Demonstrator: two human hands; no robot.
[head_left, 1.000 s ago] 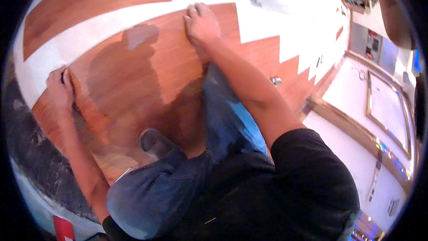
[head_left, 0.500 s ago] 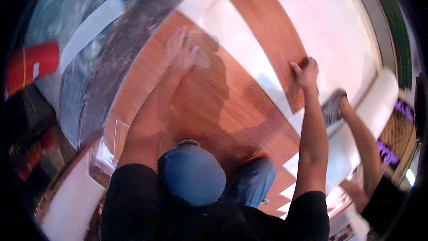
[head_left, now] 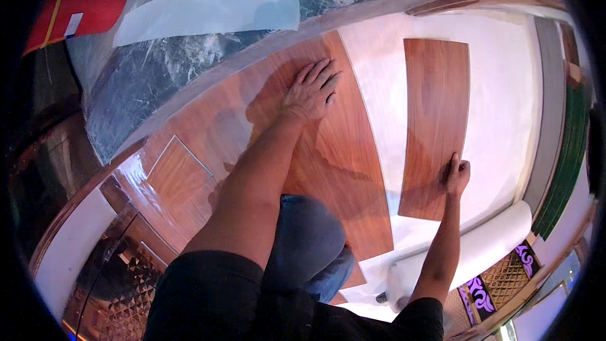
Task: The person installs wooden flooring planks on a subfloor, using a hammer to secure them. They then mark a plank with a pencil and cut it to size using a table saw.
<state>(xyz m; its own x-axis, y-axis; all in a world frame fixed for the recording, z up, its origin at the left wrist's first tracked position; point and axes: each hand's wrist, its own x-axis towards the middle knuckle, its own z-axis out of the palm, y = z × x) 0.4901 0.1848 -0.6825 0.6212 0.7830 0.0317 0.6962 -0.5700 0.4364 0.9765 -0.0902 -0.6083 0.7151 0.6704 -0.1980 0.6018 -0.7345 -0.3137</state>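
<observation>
My left hand (head_left: 311, 91) lies flat with its fingers stretched out on the laid wood-look floor planks (head_left: 347, 145), close to their far end. A single loose wood-look floor plank (head_left: 435, 107) rests to the right, apart from the laid ones, with a strip of white underlay (head_left: 382, 76) showing between. At its right long edge, near the lower end, my right hand (head_left: 459, 173) has its fingers curled on the plank. Part of that grip is hidden.
A white roll (head_left: 467, 256) lies at lower right. A square plank offcut (head_left: 180, 167) sits on the left of the laid floor. Beyond are a white sheet (head_left: 214, 9) and a red roll (head_left: 95, 0). Green strips (head_left: 564, 151) run along the right.
The view has turned, so the loose plank appears more upright in it. My right hand still holds its edge. Another person's limb and grey shoe at right are out of view.
</observation>
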